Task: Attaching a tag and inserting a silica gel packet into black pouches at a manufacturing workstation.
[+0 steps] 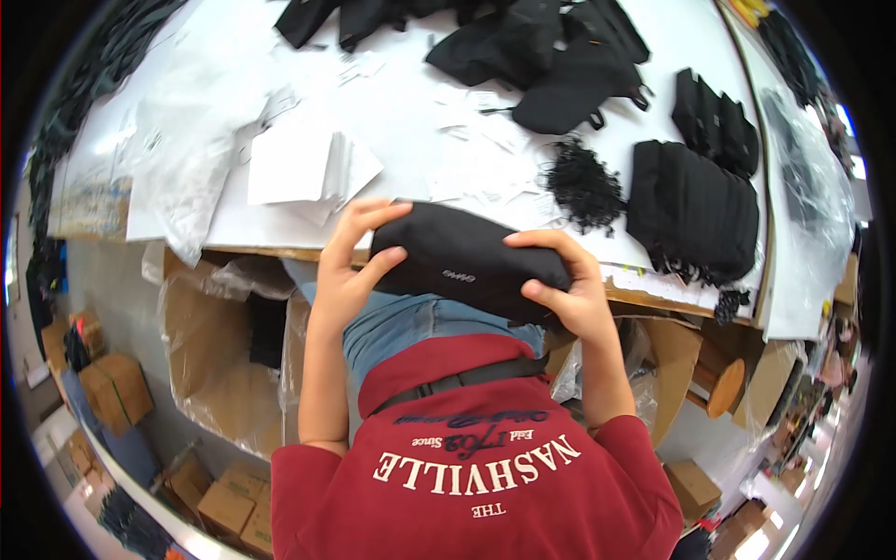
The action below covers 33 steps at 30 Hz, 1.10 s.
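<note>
A black fabric pouch (457, 257), long and rounded, is held level in front of my waist, near the table's front edge. At its left end, my left hand (359, 252) grips it, fingers over the top and thumb on the facing side. My right hand (560, 280) grips the other end in the same way. A small light mark shows on the pouch's face. Beyond it on the white table (401, 121) are a stack of white cards (299, 168) and a heap of thin black cords (583, 184).
Loose black bags (551, 65) are piled at the far side. Neat stacks of black pouches (695, 205) stand at the right. Clear plastic bags (191, 140) lie at the left. Open cardboard boxes (219, 345) lined with plastic sit below the table edge.
</note>
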Tool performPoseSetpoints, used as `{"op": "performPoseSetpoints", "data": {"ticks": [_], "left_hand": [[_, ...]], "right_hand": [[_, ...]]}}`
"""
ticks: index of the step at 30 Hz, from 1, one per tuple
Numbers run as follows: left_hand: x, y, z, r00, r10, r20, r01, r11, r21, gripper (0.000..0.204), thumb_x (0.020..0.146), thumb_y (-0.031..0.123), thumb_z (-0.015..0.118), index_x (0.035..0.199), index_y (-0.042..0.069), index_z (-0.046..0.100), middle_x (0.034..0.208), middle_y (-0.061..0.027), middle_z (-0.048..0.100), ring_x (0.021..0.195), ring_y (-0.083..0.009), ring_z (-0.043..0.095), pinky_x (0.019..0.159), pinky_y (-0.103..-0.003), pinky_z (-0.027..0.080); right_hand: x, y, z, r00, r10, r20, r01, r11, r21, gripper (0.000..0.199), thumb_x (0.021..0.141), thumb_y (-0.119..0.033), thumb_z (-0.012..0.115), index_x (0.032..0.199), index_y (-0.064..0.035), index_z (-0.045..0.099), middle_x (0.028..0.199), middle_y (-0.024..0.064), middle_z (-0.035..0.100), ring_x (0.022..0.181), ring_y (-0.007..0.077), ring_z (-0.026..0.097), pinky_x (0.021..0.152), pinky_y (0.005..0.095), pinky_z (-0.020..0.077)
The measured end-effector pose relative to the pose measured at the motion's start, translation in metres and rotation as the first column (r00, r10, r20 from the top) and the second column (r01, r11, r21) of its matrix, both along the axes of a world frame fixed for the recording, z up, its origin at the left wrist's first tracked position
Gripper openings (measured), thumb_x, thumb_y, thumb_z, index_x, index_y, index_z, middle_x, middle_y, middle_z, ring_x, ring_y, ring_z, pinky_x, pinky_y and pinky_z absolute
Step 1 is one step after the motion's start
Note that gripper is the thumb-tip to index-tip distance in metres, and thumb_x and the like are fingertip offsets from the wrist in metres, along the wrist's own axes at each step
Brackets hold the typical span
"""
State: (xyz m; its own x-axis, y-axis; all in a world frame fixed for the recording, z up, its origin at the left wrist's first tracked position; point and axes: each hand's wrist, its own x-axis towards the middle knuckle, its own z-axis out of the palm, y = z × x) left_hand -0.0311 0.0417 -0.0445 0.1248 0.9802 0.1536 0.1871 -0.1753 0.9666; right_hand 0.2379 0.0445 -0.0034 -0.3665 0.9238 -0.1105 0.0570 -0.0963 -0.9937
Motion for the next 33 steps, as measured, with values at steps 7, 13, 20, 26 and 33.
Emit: {"op": "performPoseSetpoints", "data": {"ticks": [7,13,20,26,33], "left_hand": [[0.018,-0.003,-0.009,0.989,0.035,0.146,-0.026,0.998,-0.062,0.026,0.08,-0.002,0.064,0.106,0.001,0.063,0.113,-0.0088,0.053,0.093,-0.0138,0.053,0.084,-0.024,0.039],[0.012,-0.002,-0.012,0.957,0.055,0.285,0.03,0.957,-0.287,0.025,0.092,0.01,0.057,0.116,0.001,0.057,0.109,-0.0082,0.06,0.089,-0.0119,0.057,0.083,-0.025,0.042],[0.01,-0.01,-0.027,0.941,-0.042,0.336,0.181,0.901,-0.394,0.015,0.094,0.008,0.054,0.105,0.0,0.06,0.095,-0.0068,0.064,0.09,-0.0117,0.057,0.083,-0.025,0.044],[0.017,-0.013,-0.02,0.911,-0.113,0.397,0.276,0.883,-0.381,0.014,0.093,0.008,0.054,0.102,-0.002,0.06,0.095,-0.008,0.063,0.09,-0.0136,0.059,0.085,-0.027,0.045],[0.017,-0.017,-0.027,0.889,-0.108,0.444,0.3,0.871,-0.389,0.014,0.093,0.008,0.054,0.101,-0.002,0.06,0.095,-0.0085,0.063,0.091,-0.0149,0.059,0.085,-0.028,0.047]], "right_hand": [[0.023,0.002,0.001,0.997,-0.031,0.072,0.027,0.998,0.057,0.033,0.075,-0.014,0.074,0.105,-0.0026,0.067,0.099,0.0072,0.067,0.093,0.0153,0.061,0.083,0.0269,0.0448],[0.093,0.013,0.012,0.572,-0.802,0.171,0.511,0.511,0.691,0.033,0.082,-0.007,0.071,0.113,-0.0046,0.063,0.112,0.0059,0.063,0.105,0.0162,0.057,0.094,0.028,0.0418],[0.13,0.03,0.0,0.194,-0.981,-0.009,0.516,0.095,0.851,0.027,0.087,-0.01,0.068,0.113,-0.0032,0.063,0.113,0.0068,0.063,0.103,0.0181,0.057,0.095,0.029,0.0412],[0.126,0.04,-0.038,0.197,-0.978,0.065,0.532,0.162,0.831,0.029,0.087,-0.014,0.068,0.114,-0.0043,0.063,0.114,0.0082,0.065,0.104,0.0226,0.061,0.093,0.0321,0.0448],[0.128,0.04,-0.045,0.23,-0.892,0.39,0.483,0.452,0.75,0.066,0.081,-0.007,0.069,0.139,-0.0156,0.037,0.122,0.0205,0.058,0.1,0.0356,0.063,0.083,0.0371,0.0498]]}}
